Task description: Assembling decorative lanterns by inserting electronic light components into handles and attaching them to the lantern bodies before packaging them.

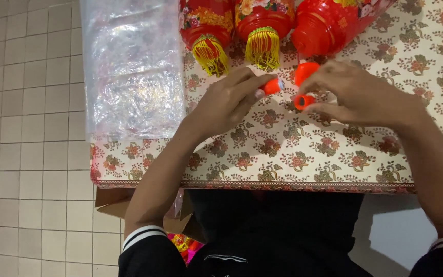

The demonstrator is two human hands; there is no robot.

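Observation:
My left hand (227, 100) pinches a small orange-red plastic tube piece (272, 85) between thumb and fingers. Just to its right, my right hand (357, 92) grips a second orange plastic piece with a round open end (302, 101) and a wider orange cap part (306, 71) above it. The two pieces are a short gap apart, over a table covered by a floral cloth (293, 154). Three red lanterns lie at the table's far edge: two with yellow tassels (208, 31) (263, 28) and a ribbed one (324, 25).
A stack of clear plastic bags (132, 66) covers the table's left part and hangs over its edge. Beige tiled floor (26, 128) lies to the left. A brown cardboard box (114, 202) sits under the table's near edge by my lap.

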